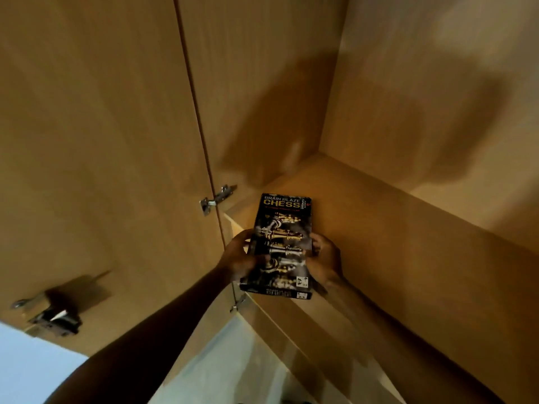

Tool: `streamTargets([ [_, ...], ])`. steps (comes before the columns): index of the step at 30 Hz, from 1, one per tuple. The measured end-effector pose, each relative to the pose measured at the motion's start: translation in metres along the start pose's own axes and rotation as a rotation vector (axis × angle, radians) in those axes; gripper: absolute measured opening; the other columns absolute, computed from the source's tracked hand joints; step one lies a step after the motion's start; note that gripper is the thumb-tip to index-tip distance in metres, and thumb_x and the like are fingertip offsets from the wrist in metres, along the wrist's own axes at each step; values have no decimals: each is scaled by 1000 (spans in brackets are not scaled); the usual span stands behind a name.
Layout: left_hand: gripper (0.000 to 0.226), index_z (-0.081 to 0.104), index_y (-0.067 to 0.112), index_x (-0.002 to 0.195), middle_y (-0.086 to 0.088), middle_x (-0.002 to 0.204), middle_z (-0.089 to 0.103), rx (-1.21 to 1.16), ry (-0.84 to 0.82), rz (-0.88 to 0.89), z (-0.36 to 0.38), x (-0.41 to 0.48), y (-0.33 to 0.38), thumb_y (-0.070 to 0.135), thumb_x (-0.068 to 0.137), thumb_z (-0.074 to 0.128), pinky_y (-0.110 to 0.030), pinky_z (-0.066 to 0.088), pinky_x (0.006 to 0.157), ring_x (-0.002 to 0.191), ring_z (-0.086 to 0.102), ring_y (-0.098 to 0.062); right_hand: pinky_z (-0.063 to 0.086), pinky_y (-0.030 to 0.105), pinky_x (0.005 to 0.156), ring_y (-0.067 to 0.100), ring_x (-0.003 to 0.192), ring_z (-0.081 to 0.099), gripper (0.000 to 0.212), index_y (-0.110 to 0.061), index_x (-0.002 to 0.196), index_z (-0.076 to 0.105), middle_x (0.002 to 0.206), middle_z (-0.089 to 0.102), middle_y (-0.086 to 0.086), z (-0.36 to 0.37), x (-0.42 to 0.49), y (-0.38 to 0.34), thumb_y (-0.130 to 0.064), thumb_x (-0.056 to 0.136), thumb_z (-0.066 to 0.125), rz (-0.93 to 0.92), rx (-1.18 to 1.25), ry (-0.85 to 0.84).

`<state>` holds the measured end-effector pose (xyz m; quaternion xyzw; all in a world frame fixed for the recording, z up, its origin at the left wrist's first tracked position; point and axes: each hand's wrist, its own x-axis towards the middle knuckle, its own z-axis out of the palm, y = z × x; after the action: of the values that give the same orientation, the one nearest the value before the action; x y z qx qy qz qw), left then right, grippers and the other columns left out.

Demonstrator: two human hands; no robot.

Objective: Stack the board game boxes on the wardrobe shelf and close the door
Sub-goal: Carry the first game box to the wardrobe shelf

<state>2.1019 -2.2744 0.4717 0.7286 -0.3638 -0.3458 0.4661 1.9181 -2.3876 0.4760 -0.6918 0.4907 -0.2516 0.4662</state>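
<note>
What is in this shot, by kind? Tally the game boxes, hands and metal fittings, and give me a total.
Board game boxes: 1, the chess box
Hands: 2, left hand and right hand, both gripping it
Metal fittings: 3, upper hinge, small fitting, door fitting
Total: 6

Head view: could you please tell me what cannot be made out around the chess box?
In the head view:
Chess box: its own body hides whether the underside touches the shelf; small print is blurred.
Left hand and right hand: the box hides the fingers beneath it.
Door: cut off by the left and top edges; its latch is blurred.
</note>
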Motion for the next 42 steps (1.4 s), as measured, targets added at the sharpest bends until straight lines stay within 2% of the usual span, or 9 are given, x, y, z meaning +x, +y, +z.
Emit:
streamTargets([
  [2,86,52,12,133,2,131,53,-7,-171,-1,-4,20,2,8,57,92,-15,53,81,125,55,-26,50,24,87,19,115,59,54,-11,135,53,130,61,5,-3,28,-2,7,85,61,-7,-33,-42],
  [6,115,46,21,141,9,155,15,238,-345,140,-4,51,-4,31,39,98,-40,43,110,143,29,-20,49,23,86,20,114,59,39,-10,124,61,127,63,8,-7,67,-1,3,87,61,-31,-87,-92],
  [9,99,52,25,136,6,153,23,484,-317,173,-10,67,6,35,47,94,-40,34,115,140,26,-20,49,24,84,22,111,61,31,-11,112,67,121,64,8,-11,78,5,3,85,62,-88,-117,-98],
  [13,49,67,34,113,3,121,55,769,75,228,-15,78,7,31,68,83,-37,50,94,115,51,-20,49,25,90,19,111,57,20,-13,97,71,116,59,4,-5,80,7,1,85,64,-267,-200,-87],
  [18,60,60,24,131,-6,126,60,887,241,249,-13,90,7,-7,81,55,-38,54,84,115,54,-29,36,17,102,19,132,42,40,-10,122,64,139,46,6,13,79,-8,3,86,57,-390,-390,-311],
  [24,95,13,23,156,-1,165,3,922,30,88,-24,105,10,-4,76,56,-44,41,111,150,7,-28,24,23,115,21,150,8,61,-20,146,42,162,12,0,34,101,-16,-5,88,55,-402,-524,-464],
  [31,95,12,28,156,1,165,6,823,38,12,-18,107,16,0,77,57,-47,43,109,150,11,-27,26,39,120,24,151,-2,73,-32,150,31,164,-1,-6,39,106,-10,-6,86,54,-409,-571,-511],
  [36,54,50,28,139,2,151,45,632,259,-59,6,52,9,12,88,55,-40,41,109,137,42,-22,33,26,113,14,144,29,50,-22,140,50,155,34,-1,31,86,-5,-8,92,54,-468,-471,-418],
  [42,40,59,21,131,3,127,65,269,402,-134,19,-15,-23,16,92,56,-26,49,88,111,62,-15,54,24,89,5,103,64,34,-19,117,67,115,69,-6,33,37,3,-13,88,53,-429,-100,-395],
])
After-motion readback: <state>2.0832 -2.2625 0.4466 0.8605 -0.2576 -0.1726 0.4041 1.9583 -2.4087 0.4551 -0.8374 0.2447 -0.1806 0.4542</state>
